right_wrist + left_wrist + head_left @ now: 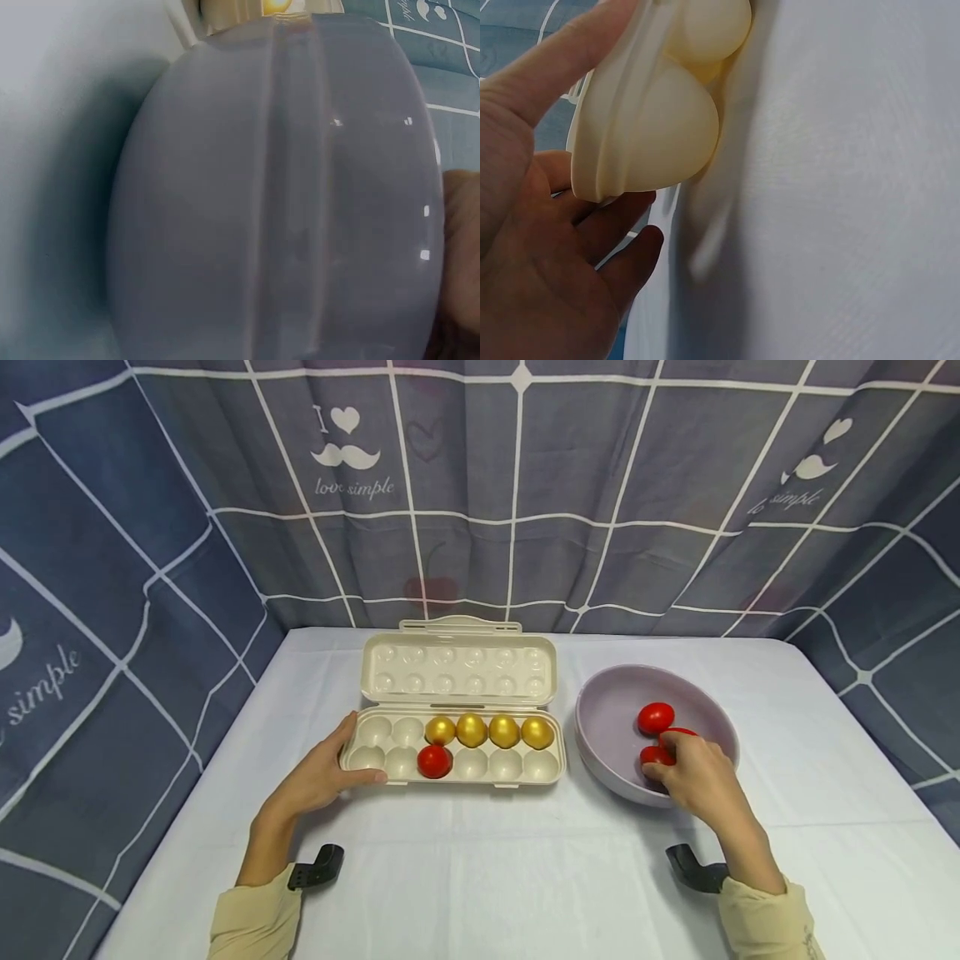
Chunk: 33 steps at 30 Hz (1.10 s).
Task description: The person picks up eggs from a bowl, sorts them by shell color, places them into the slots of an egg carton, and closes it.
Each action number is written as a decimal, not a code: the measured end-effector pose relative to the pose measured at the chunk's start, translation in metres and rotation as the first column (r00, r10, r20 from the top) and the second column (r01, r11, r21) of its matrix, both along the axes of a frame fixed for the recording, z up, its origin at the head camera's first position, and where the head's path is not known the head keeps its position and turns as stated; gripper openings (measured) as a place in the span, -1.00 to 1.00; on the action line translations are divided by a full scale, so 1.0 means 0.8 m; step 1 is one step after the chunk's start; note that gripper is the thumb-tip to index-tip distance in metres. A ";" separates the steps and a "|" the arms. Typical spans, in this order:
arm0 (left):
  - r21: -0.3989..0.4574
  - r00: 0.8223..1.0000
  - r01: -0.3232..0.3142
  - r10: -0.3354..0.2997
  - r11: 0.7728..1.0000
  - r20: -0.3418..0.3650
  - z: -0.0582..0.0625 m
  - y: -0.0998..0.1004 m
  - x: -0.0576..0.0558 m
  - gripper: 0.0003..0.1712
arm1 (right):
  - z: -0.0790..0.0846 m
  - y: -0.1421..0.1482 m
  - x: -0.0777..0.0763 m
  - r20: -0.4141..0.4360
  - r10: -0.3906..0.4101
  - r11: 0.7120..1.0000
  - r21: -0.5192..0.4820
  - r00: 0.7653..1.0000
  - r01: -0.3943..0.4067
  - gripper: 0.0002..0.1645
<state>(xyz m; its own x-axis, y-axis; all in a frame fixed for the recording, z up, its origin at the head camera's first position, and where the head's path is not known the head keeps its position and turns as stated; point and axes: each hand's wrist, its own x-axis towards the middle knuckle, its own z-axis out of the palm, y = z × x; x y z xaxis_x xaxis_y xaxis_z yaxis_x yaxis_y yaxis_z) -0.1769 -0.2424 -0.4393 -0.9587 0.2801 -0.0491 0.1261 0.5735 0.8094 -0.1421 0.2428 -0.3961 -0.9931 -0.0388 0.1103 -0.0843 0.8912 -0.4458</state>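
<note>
The left sleeve (pixel 255 914) lies nearest. In the bowl (pixel 609 727), the right hand's (pixel 701 772) fingers appear to pinch a red egg (pixel 655 757); it looks smooth, light and perhaps slippery, so best held gently round its middle. The left hand's (pixel 318 770) fingers and thumb grip the carton's (pixel 459 692) left end; thin plastic, probably flexible, best held by the rim.
</note>
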 end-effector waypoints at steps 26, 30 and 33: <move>-0.018 1.000 0.001 -0.001 1.000 -0.004 -0.001 0.000 -0.001 0.31 | -0.006 -0.007 -0.027 0.190 0.259 0.964 -0.118 0.947 -0.240 -0.41; -0.025 1.000 -0.005 0.005 1.000 -0.008 0.000 -0.001 -0.002 0.32 | -0.007 -0.008 -0.027 0.173 0.258 0.964 -0.119 0.951 -0.240 -0.44; -0.023 1.000 -0.003 0.003 1.000 -0.009 -0.001 -0.002 -0.002 0.32 | -0.009 -0.009 -0.028 0.163 0.254 0.965 -0.105 0.953 -0.239 -0.45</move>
